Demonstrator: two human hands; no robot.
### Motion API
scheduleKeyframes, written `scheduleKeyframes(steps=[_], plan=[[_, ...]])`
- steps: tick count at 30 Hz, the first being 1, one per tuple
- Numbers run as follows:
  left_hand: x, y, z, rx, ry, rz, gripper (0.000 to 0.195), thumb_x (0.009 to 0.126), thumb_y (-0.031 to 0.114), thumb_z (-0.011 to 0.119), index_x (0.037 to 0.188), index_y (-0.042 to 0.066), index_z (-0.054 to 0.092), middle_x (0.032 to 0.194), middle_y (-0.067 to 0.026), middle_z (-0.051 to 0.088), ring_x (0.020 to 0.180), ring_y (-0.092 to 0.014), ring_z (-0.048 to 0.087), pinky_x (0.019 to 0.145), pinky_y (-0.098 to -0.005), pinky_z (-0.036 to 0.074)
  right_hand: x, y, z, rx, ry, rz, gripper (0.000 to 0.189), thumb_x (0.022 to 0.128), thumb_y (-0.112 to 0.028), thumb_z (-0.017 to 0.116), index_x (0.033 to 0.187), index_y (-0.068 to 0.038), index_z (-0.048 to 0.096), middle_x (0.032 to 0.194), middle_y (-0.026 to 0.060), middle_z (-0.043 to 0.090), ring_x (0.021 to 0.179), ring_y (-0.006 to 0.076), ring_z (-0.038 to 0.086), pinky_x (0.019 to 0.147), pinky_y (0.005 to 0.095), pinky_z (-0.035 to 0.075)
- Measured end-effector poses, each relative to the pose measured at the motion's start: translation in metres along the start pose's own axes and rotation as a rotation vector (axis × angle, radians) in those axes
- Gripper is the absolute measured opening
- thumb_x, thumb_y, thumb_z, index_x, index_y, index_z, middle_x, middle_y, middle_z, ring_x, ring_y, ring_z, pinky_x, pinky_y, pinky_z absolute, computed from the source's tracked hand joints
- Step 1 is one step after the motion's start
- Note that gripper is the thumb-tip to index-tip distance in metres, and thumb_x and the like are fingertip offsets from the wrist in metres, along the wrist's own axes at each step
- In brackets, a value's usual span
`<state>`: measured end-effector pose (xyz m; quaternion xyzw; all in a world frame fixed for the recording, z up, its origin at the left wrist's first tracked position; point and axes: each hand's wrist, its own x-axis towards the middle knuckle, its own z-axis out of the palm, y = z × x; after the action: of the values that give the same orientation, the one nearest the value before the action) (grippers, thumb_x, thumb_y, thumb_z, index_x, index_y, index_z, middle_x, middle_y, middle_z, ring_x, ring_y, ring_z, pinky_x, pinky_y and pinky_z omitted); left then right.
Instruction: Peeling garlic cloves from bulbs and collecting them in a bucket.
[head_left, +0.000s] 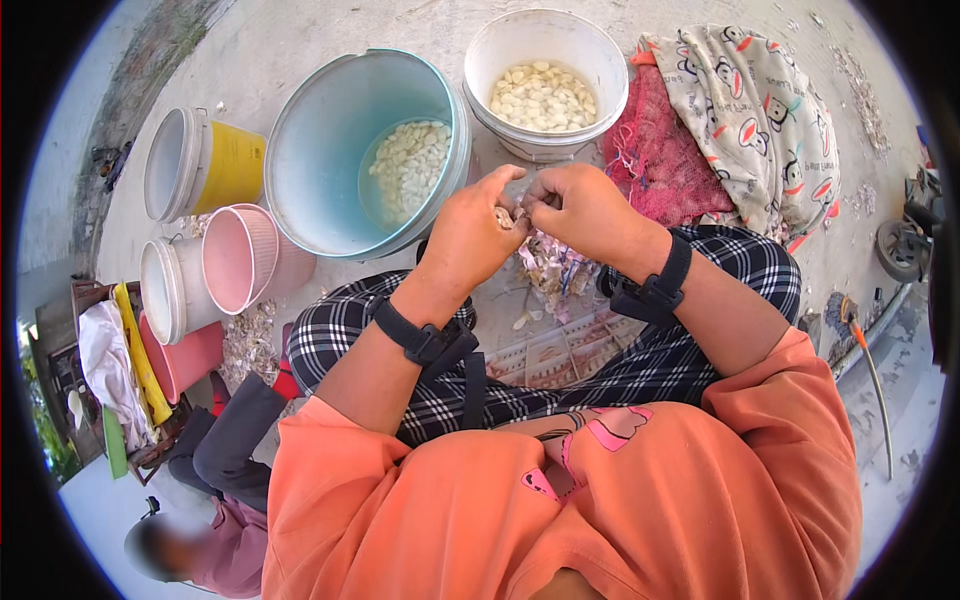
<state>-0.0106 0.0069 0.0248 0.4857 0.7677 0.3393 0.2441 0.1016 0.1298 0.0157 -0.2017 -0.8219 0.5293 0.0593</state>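
Note:
My left hand (474, 229) holds a small piece of garlic (504, 217) in its curled fingers. My right hand (586, 201) meets it there, thumb and fingertips pinching at the garlic's edge; the fingers partly hide it. Below the hands lies a pile of papery garlic skins (556, 266) on the concrete. Beyond them stands a white bucket (546, 142) with peeled garlic cloves (541, 97) in water. To its left, a large light-blue bucket (319, 150) tilts in view, also holding peeled cloves (412, 165) in water.
A red mesh sack (660, 150) lies at the right, partly under a printed cloth (765, 112). At left are a yellow-and-white bucket (225, 166), a pink bin (238, 259) and a white bucket (169, 289). Another person (232, 450) sits at lower left.

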Motion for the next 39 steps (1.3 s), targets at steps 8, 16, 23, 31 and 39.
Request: scheduleKeyframes(steps=[8,16,23,31,39], plan=[[-0.003,0.008,0.006,-0.387,0.144,-0.041,0.023,0.069,0.005,0.068,0.091,0.002,0.063,0.078,-0.0076,0.065,0.069,-0.013,0.061,0.064,-0.0248,0.048,0.007,0.006,-0.004,0.462,-0.028,0.290,0.014,0.073,-0.015,0.056,0.068,-0.002,0.055,0.059,0.0062,0.054,0.051,0.0152,0.052,0.050,0.0306,0.045],[-0.005,-0.004,0.005,-0.412,0.144,-0.218,0.013,0.072,0.000,0.067,0.085,-0.001,0.063,0.077,0.0024,0.060,0.067,-0.001,0.050,0.057,-0.0164,0.042,-0.002,-0.006,-0.004,0.818,0.002,0.462,0.017,0.081,-0.018,0.052,0.080,-0.001,0.054,0.068,0.0033,0.052,0.053,0.0113,0.049,0.051,0.0272,0.045],[-0.002,-0.004,0.002,-0.132,0.231,-0.003,0.016,0.068,0.006,0.072,0.081,0.002,0.064,0.077,-0.0055,0.063,0.068,-0.013,0.058,0.062,-0.0254,0.047,-0.003,0.004,0.001,0.377,-0.002,0.221,0.018,0.078,-0.012,0.056,0.088,0.002,0.062,0.068,0.0050,0.060,0.058,0.0097,0.056,0.051,0.0255,0.045],[-0.003,-0.002,0.003,-0.100,0.232,0.078,0.017,0.063,0.003,0.072,0.078,0.003,0.064,0.077,-0.0068,0.062,0.072,-0.019,0.058,0.066,-0.0290,0.046,-0.001,0.000,-0.002,0.254,0.038,0.158,0.014,0.074,-0.009,0.056,0.076,0.004,0.062,0.061,0.0086,0.060,0.053,0.0107,0.055,0.049,0.0266,0.044],[-0.004,-0.002,-0.006,-0.011,0.258,0.148,0.021,0.064,0.006,0.075,0.083,0.005,0.067,0.079,-0.0072,0.063,0.072,-0.019,0.058,0.064,-0.0283,0.045,0.002,-0.002,-0.005,0.375,0.017,0.164,0.012,0.076,-0.008,0.055,0.078,0.003,0.060,0.061,0.0044,0.058,0.053,0.0087,0.053,0.047,0.0241,0.042]])
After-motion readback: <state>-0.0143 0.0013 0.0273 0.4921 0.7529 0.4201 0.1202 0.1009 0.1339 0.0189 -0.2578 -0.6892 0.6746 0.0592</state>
